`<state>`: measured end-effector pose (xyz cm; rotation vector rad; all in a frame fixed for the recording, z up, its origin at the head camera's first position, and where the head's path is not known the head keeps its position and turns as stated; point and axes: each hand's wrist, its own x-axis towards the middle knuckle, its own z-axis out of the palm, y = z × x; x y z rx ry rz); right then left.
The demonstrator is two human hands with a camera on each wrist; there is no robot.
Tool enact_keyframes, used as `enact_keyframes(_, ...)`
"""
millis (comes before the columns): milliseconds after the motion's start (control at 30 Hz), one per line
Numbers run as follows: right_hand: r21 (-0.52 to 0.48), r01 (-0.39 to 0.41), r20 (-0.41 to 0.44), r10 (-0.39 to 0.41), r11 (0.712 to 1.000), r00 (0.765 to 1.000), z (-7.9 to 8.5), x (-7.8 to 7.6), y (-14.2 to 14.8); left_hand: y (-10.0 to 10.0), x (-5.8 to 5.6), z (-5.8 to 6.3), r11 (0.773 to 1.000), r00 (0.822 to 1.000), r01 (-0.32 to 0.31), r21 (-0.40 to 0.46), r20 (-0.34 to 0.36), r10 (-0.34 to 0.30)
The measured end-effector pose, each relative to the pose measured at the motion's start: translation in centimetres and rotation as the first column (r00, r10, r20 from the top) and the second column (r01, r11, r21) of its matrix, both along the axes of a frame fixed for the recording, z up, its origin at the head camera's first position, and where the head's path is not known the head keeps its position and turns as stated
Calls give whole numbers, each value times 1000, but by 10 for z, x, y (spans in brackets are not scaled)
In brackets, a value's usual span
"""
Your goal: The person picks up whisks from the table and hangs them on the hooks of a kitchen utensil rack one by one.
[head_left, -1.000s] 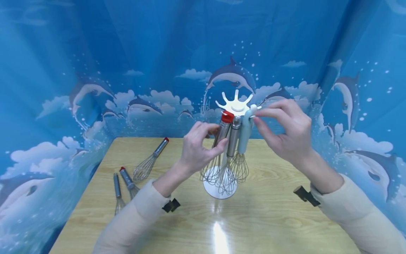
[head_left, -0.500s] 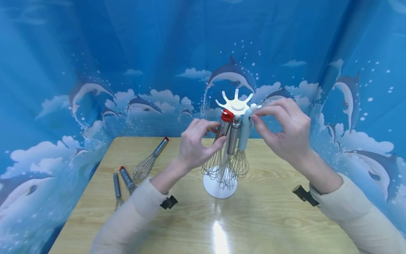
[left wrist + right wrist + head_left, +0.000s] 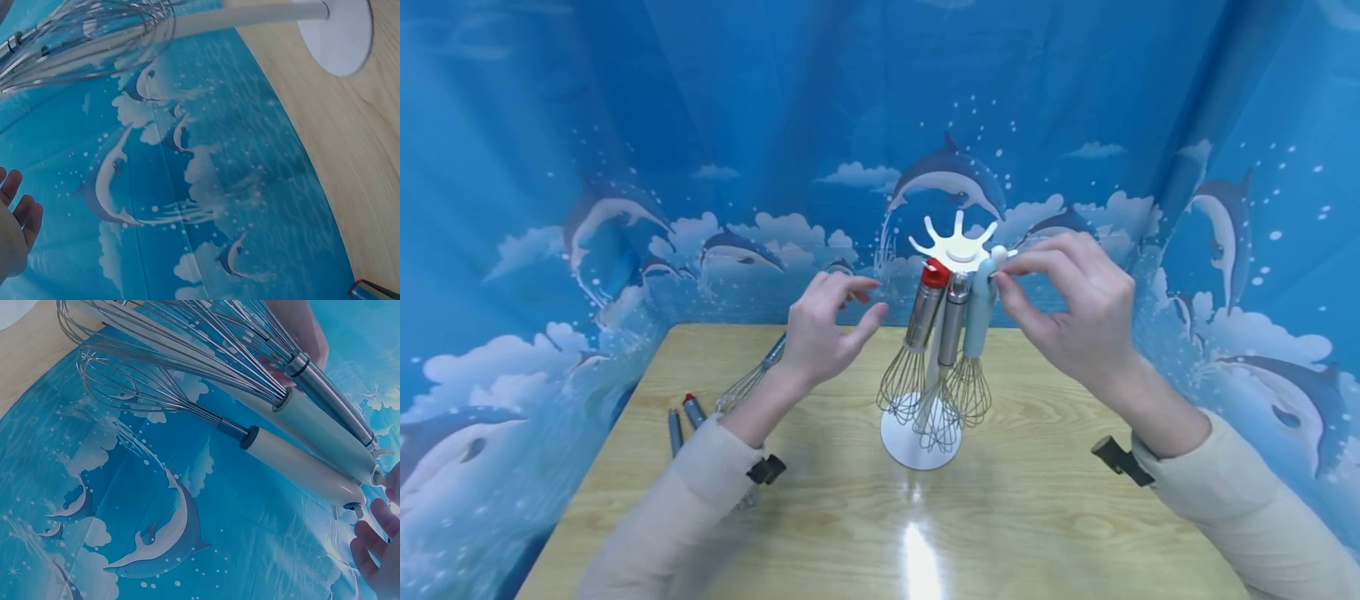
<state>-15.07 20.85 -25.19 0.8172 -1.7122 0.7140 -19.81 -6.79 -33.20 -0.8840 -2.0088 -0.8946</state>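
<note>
Now the left hand (image 3: 826, 329) has released one whisk (image 3: 923, 317).

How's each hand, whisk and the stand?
Pale-blue whisk: handle up, wires down
Right hand: pinching at that whisk's top
Left hand: open, empty
White-handled whisk: hanging
Red-topped whisk: hanging
Steel whisk: hanging
White stand: upright
Three loose whisks: lying on table, partly hidden

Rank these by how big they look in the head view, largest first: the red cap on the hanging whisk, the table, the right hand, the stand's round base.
1. Table
2. Right hand, though nearness to the camera may enlarge it
3. Round base, partly covered
4. Red cap
</note>
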Motion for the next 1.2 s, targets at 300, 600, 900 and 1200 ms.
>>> enact_keyframes(300,14,7,-4,-7,1000,1000,2,0,2,-27,-15,-12,994,995,-96,-50,16,97)
enact_keyframes(600,15,7,7,-7,1000,1000,1,0,3,-63,-30,-26,967,961,-209,-148,153,231)
enact_keyframes(900,17,2,9,-3,1000,1000,1,0,3,-94,-48,-49,900,862,-300,-317,314,398)
enact_keyframes(1200,23,1,8,-1,1000,1000,0,0,4,-112,-63,-68,863,833,-307,-402,325,447)
